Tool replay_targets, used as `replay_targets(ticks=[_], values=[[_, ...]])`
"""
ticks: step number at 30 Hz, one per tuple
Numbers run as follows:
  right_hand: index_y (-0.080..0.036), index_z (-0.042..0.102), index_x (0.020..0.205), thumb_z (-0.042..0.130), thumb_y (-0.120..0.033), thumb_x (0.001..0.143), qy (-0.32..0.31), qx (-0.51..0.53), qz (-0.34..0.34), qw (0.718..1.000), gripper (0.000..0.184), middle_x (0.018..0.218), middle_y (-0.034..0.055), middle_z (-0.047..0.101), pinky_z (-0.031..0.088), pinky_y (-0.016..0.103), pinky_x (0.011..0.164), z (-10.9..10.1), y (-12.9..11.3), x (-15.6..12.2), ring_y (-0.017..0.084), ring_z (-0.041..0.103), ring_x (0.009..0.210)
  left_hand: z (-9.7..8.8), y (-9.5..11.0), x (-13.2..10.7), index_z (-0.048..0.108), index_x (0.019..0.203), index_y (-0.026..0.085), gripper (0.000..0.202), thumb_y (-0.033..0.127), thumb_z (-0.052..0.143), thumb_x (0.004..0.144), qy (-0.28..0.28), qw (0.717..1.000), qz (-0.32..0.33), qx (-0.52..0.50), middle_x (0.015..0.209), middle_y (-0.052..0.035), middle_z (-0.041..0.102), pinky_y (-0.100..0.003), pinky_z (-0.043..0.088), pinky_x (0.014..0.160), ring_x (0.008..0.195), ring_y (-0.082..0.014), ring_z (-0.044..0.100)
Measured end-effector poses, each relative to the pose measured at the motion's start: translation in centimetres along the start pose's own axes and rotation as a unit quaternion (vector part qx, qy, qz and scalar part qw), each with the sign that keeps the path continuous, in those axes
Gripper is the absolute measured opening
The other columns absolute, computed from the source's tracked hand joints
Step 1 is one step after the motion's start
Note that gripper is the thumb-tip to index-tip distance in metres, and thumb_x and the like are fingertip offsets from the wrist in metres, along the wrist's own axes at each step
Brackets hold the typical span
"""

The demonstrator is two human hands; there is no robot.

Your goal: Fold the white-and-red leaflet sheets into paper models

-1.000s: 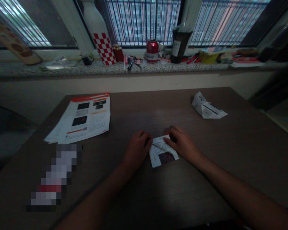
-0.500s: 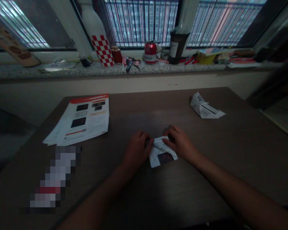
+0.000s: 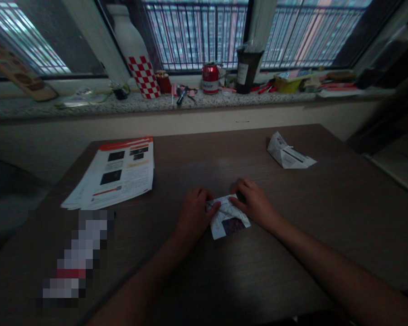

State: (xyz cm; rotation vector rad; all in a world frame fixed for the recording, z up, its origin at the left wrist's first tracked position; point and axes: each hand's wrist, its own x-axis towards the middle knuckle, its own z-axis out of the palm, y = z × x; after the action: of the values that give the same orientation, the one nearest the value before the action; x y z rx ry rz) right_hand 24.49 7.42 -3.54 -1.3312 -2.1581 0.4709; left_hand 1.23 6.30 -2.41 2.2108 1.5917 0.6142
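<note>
Pinched nearly closed, the left hand has the upper left corner of a small folded sheet, thumb laid over its face and fingers curled at the far edge. Opposite it, the right hand grasps the upper right edge more loosely, its thumb on the paper and its curled fingers partly hidden behind. The sheet lies on the brown table, between the two hands, its printed dark picture toward the person.

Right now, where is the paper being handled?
In the head view, the paper lies on the table, right of and below centre, between the left hand and right hand.
</note>
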Motion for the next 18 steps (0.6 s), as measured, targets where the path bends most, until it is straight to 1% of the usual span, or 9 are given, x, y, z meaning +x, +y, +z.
replay_targets(ticks=[5, 9, 15, 17, 18], values=[[-0.022, 0.065, 0.105, 0.07, -0.026, 0.096, -0.005, 0.004, 0.005, 1.0, 0.01, 0.105, 0.009, 0.061, 0.048, 0.042, 0.089, 0.01, -0.04, 0.12, 0.028, 0.06, 0.103, 0.17, -0.05, -0.14, 0.065, 0.097, 0.019, 0.014, 0.033, 0.068, 0.098, 0.01, 1.0, 0.005, -0.003, 0.104, -0.0081, 0.063, -0.042, 0.052, 0.087, 0.099, -0.0275, 0.061], [-0.022, 0.066, 0.104, 0.071, -0.025, 0.096, -0.011, 0.003, 0.007, 1.0, 0.01, 0.105, 0.0085, 0.061, 0.048, 0.04, 0.088, 0.07, 0.11, 0.25, 0.027, 0.06, 0.102, 0.39, -0.13, -0.32, 0.065, 0.098, 0.019, 0.013, 0.032, 0.068, 0.097, 0.028, 1.0, 0.006, 0.008, 0.11, -0.0094, 0.059, -0.044, 0.052, 0.093, 0.106, -0.0287, 0.059], [-0.021, 0.066, 0.105, 0.071, -0.024, 0.096, -0.005, 0.006, 0.002, 1.0, 0.01, 0.106, 0.0079, 0.061, 0.047, 0.038, 0.088, 0.33, 0.19, 0.28, 0.026, 0.059, 0.102, 0.2, 0.23, -0.12, 0.065, 0.101, 0.018, 0.015, 0.032, 0.068, 0.098, 0.02, 0.999, 0.009, 0.05, 0.11, -0.01, 0.058, -0.046, 0.053, 0.094, 0.107, -0.0302, 0.059], [-0.021, 0.065, 0.103, 0.072, -0.024, 0.096, 0.0, 0.002, 0.005, 1.0, 0.011, 0.105, 0.0074, 0.061, 0.046, 0.038, 0.088, 0.47, 0.17, 0.29, 0.026, 0.059, 0.103, 0.02, 0.55, -0.08, 0.064, 0.102, 0.018, 0.013, 0.03, 0.068, 0.098, 0.02, 0.997, 0.024, 0.074, 0.111, -0.0107, 0.06, -0.046, 0.054, 0.096, 0.108, -0.0302, 0.06], [-0.021, 0.065, 0.103, 0.073, -0.024, 0.095, 0.002, -0.001, 0.007, 1.0, 0.011, 0.105, 0.0073, 0.061, 0.046, 0.038, 0.087, 0.55, 0.17, 0.3, 0.026, 0.059, 0.103, -0.09, 0.72, -0.14, 0.065, 0.104, 0.018, 0.011, 0.027, 0.067, 0.099, 0.019, 0.995, 0.042, 0.086, 0.113, -0.0114, 0.061, -0.046, 0.054, 0.097, 0.109, -0.0301, 0.06]])
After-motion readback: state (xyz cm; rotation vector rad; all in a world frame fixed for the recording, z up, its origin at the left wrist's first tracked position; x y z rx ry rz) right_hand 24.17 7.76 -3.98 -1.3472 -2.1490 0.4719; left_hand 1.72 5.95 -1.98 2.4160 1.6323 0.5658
